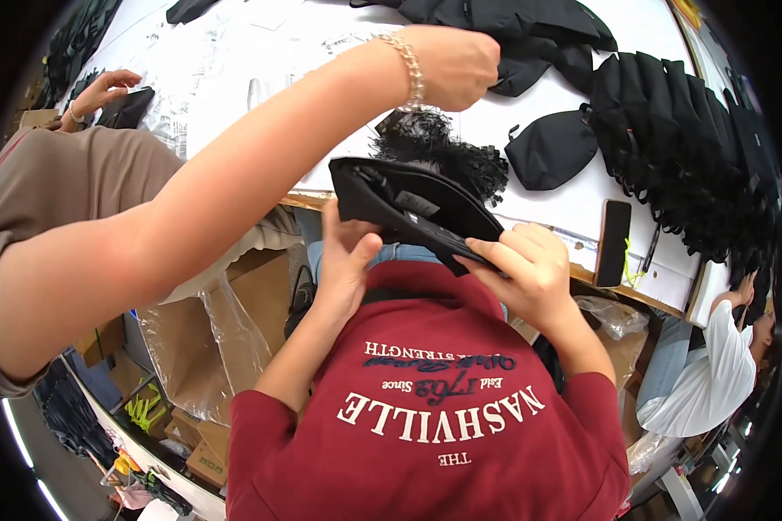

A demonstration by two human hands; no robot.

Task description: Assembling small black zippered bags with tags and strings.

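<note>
A black fabric pouch (419, 208) is held in front of my chest, with its mouth spread and a small pale label showing on the lining. My right hand (527, 269) pinches the pouch's right lower edge between thumb and fingers. At its left end, my left hand (347, 260) holds it from below, thumb outstretched and some fingers hidden behind the fabric. Just beyond the pouch lies a heap of short black straps or trimmings (447, 152). A co-worker's bare arm (261, 174) reaches across from the left above my hands; that curled hand (452, 68) hovers over the table.
On the white table (235, 52), a closed black pouch (554, 149) lies beside a long row of stacked black pouches (669, 139). More black pieces (513, 35) lie at the back. A phone (613, 243) rests at the front edge. Cardboard boxes (252, 295) stand below. Another person (704, 373) sits at right.
</note>
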